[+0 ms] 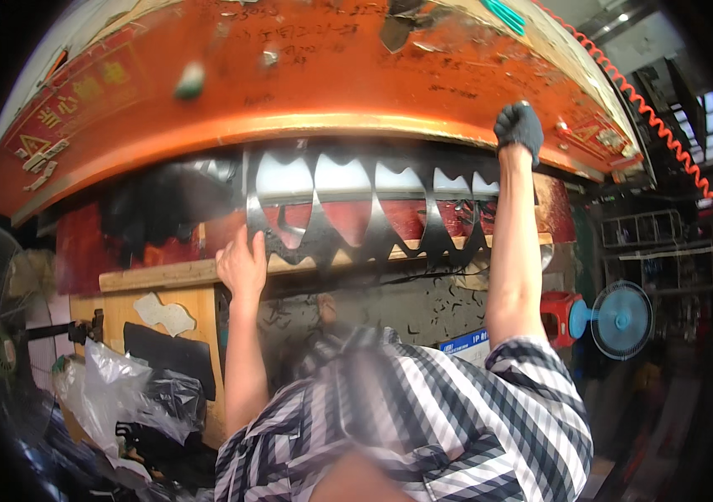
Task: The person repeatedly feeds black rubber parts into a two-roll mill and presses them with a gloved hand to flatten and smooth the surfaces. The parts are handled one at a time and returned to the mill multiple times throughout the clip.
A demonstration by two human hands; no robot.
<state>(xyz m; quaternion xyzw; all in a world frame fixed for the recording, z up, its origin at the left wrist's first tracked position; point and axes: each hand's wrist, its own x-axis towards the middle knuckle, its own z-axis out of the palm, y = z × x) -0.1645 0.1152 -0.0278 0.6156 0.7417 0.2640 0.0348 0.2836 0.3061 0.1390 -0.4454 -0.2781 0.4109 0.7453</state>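
Note:
A black sheet with a row of large cut-out openings (pixel 325 246) lies across the work surface, over a white slab (pixel 344 179) and a red board. My bare left hand (pixel 242 262) is at the left end of the sheet, its fingers near the edge; whether it grips the sheet is unclear. My right hand (pixel 519 128), in a dark glove, is raised in a fist against the front of the orange machine beam (pixel 344 75), at its right part. What lies inside the fist, if anything, is hidden.
A wooden strip (pixel 162 276) edges the work surface. Clear plastic bags (pixel 111 389) and a black sheet piece (pixel 171 354) are at lower left. A blue fan (pixel 621 320) and red stool (pixel 557 319) stand at right. A red coiled hose (pixel 645 100) hangs at upper right.

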